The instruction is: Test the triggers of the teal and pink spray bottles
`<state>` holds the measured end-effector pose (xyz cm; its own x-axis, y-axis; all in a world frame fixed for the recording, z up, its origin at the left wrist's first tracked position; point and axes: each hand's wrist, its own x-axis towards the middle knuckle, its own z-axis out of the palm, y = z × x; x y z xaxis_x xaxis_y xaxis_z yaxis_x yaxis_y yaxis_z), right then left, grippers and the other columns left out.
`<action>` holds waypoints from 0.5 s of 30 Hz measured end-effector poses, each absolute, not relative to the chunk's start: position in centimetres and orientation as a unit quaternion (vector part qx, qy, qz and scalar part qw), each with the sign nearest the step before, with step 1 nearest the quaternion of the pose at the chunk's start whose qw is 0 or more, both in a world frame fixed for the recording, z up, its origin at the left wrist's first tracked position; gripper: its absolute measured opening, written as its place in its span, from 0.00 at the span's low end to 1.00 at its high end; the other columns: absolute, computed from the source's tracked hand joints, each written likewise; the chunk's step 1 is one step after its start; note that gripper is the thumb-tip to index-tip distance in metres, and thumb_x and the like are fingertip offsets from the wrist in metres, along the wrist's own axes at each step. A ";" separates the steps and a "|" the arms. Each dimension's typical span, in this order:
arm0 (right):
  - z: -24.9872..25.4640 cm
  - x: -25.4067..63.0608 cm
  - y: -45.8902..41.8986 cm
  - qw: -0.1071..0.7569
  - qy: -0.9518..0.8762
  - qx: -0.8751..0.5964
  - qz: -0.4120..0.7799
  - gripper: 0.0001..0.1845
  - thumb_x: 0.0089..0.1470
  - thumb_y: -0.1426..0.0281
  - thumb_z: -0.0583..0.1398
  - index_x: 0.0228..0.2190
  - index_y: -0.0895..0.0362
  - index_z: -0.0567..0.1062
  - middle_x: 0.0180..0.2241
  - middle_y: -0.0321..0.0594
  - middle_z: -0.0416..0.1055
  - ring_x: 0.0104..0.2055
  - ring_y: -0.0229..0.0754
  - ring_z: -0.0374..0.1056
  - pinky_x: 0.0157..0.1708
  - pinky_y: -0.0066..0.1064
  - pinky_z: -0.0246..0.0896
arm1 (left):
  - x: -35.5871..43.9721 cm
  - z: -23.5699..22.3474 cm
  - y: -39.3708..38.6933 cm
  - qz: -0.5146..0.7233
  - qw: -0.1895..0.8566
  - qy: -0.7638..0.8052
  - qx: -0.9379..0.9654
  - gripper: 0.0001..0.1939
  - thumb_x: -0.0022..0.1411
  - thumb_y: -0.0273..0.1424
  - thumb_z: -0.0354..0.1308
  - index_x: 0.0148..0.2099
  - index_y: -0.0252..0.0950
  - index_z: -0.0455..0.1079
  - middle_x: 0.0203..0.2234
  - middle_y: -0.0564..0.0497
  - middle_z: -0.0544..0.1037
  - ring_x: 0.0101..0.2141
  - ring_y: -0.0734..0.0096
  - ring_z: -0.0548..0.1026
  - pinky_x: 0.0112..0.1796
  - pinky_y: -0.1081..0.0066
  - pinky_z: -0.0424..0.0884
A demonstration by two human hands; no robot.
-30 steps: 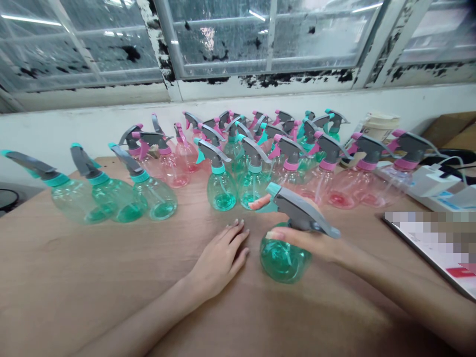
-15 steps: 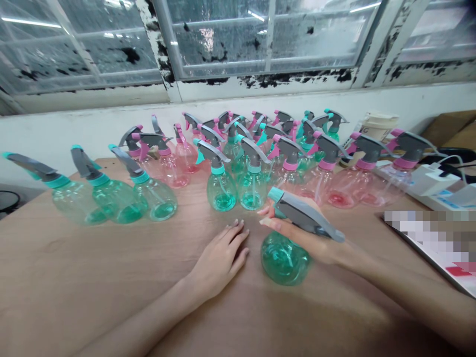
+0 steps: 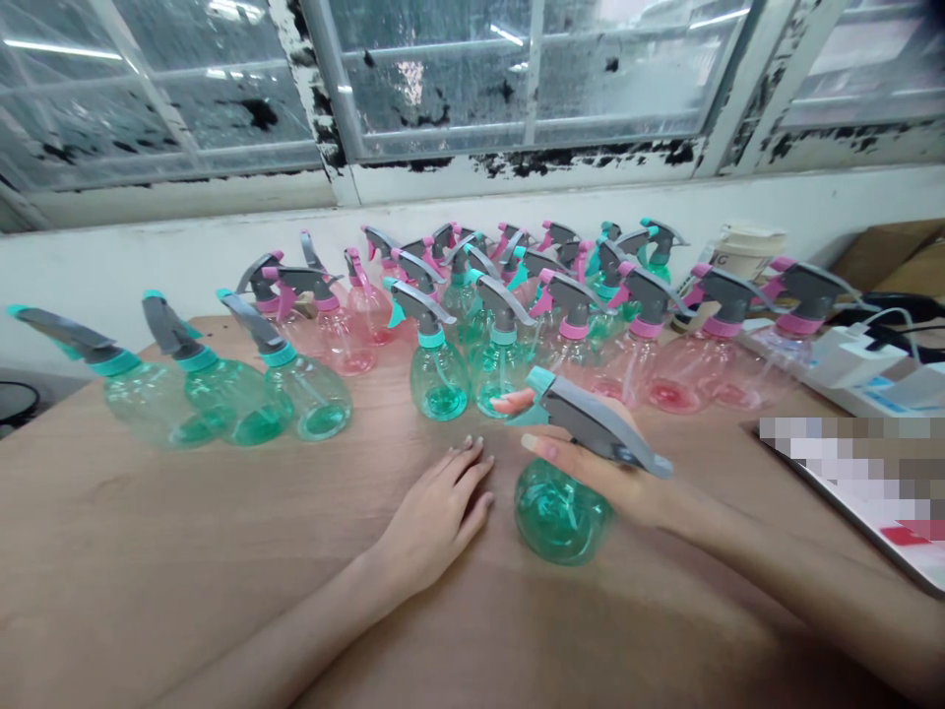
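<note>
Your R hand (image 3: 639, 483) is wrapped around the neck of a green spray bottle (image 3: 562, 517), w/ a finger at its teal trigger (image 3: 528, 414); the bottle is just R of your L hand (image 3: 435, 517); table contact unclear. Your L hand is open, palm down on the table (image 3: 221, 551), fingers slightly spread. Beyond, L to R: 3 green bottles (image 3: 319, 409), 2 more green bottles (image 3: 441, 384), then pink bottles (image 3: 679, 374), nr. the power strip (image 3: 878, 384).

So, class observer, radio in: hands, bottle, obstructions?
Right hand gripping green spray bottle. Left hand flat on table. Other bottles beyond; none between hands.
</note>
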<state>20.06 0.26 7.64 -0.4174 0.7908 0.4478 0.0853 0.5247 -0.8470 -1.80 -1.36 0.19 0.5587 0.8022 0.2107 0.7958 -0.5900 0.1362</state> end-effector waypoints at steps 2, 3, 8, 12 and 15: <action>7.6 20.1 0.2 0.443 -0.747 -0.303 0.392 0.12 0.57 0.65 0.60 0.44 0.51 0.72 0.28 0.33 0.73 0.26 0.40 0.69 0.29 0.34 0.69 | -1.8 0.2 -1.4 0.128 0.014 0.452 0.883 0.20 0.71 0.34 0.45 0.61 0.34 0.62 0.60 0.41 0.66 0.60 0.56 0.63 0.57 0.54 0.64; 7.6 20.1 0.2 0.439 -0.748 -0.308 0.392 0.12 0.57 0.65 0.60 0.44 0.51 0.72 0.26 0.33 0.72 0.26 0.40 0.70 0.29 0.34 0.69 | -1.8 0.2 -1.4 0.127 0.016 0.452 0.883 0.20 0.71 0.34 0.45 0.61 0.33 0.62 0.60 0.41 0.66 0.61 0.56 0.63 0.57 0.54 0.64; 7.7 20.1 0.2 0.433 -0.752 -0.311 0.388 0.11 0.58 0.64 0.59 0.43 0.51 0.72 0.27 0.34 0.73 0.26 0.40 0.70 0.31 0.35 0.69 | -1.7 0.3 -1.4 0.118 0.026 0.458 0.881 0.20 0.71 0.33 0.46 0.61 0.32 0.62 0.60 0.40 0.66 0.60 0.55 0.63 0.57 0.54 0.64; 7.7 20.0 0.6 0.448 -0.754 -0.287 0.385 0.08 0.55 0.64 0.61 0.37 0.52 0.73 0.33 0.35 0.74 0.29 0.38 0.70 0.36 0.34 0.69 | -1.6 0.5 -1.4 0.126 0.039 0.458 0.879 0.19 0.71 0.33 0.46 0.61 0.33 0.62 0.60 0.40 0.66 0.60 0.55 0.63 0.56 0.53 0.65; 7.5 20.2 0.8 0.435 -0.757 -0.284 0.397 0.07 0.56 0.62 0.61 0.33 0.53 0.72 0.28 0.33 0.71 0.27 0.37 0.68 0.34 0.32 0.68 | -1.6 0.7 -1.5 0.122 0.051 0.460 0.878 0.20 0.71 0.32 0.47 0.62 0.33 0.61 0.60 0.40 0.65 0.61 0.54 0.63 0.56 0.52 0.65</action>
